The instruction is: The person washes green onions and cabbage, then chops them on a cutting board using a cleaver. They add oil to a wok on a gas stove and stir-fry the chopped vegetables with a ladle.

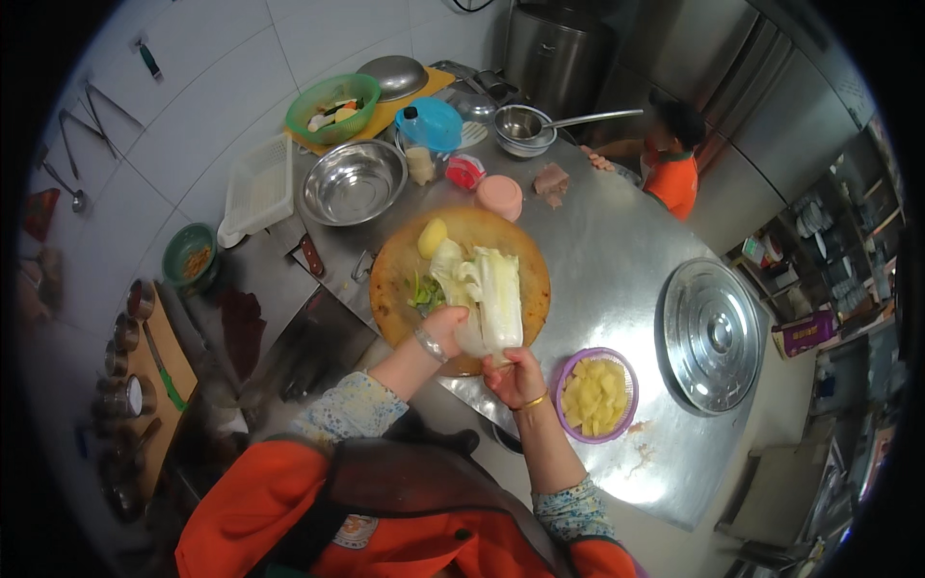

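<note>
A pale napa cabbage (500, 296) is held above a round wooden chopping board (531, 289). My right hand (514, 379) grips its base from below. My left hand (449, 334), at the cabbage's left side, holds an outer cabbage leaf (452, 278) that stands partly away from the head; its fingertips are hidden. On the board, a peeled yellow potato (432, 238) lies beyond the leaf, and green vegetable scraps (425, 291) lie near my left hand. To the right of my right hand stands a purple plastic basket (633, 404) of cut potato pieces (594, 394).
Left of the board lie a cleaver with a brown handle (311, 255) and a steel basin (354, 182). Behind it are a pink container (498, 198) and a piece of raw meat (552, 183). A steel lid (714, 336) lies right. A person in orange (673, 184) is at the far edge.
</note>
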Available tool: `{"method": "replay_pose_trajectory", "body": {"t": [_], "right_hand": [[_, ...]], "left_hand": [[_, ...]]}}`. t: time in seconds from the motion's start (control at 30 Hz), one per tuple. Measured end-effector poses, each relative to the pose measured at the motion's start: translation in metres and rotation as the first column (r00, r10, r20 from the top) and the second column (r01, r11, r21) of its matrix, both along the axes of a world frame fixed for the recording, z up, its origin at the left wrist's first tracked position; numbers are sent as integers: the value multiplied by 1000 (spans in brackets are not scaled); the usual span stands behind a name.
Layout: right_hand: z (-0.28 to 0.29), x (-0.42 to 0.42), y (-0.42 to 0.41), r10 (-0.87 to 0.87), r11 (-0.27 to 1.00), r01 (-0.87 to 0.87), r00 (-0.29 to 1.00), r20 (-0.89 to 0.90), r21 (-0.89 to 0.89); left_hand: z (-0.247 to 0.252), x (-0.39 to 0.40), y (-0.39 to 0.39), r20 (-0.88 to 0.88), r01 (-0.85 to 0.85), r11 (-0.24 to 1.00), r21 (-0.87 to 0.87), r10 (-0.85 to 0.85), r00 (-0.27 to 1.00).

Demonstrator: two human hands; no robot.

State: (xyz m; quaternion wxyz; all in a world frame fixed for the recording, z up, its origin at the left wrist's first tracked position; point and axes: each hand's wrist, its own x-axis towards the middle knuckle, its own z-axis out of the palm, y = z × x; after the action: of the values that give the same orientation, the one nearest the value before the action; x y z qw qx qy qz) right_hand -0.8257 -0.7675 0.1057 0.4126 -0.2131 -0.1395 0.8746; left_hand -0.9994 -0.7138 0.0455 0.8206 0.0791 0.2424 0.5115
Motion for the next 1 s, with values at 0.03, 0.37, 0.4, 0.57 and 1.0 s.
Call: {"method": "replay_pose_trajectory", "body": {"t": [0.03, 0.37, 0.4, 0.57, 1.0], "right_hand": [[1, -5, 2, -6, 999, 0, 992, -126, -44], [6, -92, 55, 129, 992, -120, 910, 393, -48], [6, -108, 61, 80, 995, -98, 840, 537, 5], [4, -182, 85, -142, 947, -199, 441, 886, 251], [9, -254, 140, 213, 970, -196, 971, 110, -142]], "left_hand": [[-1, -9, 8, 164, 70, 990, 118, -89, 982], [54, -77, 38, -178, 69, 985, 161, -40, 983], [56, -90, 43, -210, 34, 985, 171, 3, 978], [55, -151, 65, -412, -40, 967, 252, 144, 899], [29, -260, 103, -16, -62, 997, -37, 61, 998]]}}
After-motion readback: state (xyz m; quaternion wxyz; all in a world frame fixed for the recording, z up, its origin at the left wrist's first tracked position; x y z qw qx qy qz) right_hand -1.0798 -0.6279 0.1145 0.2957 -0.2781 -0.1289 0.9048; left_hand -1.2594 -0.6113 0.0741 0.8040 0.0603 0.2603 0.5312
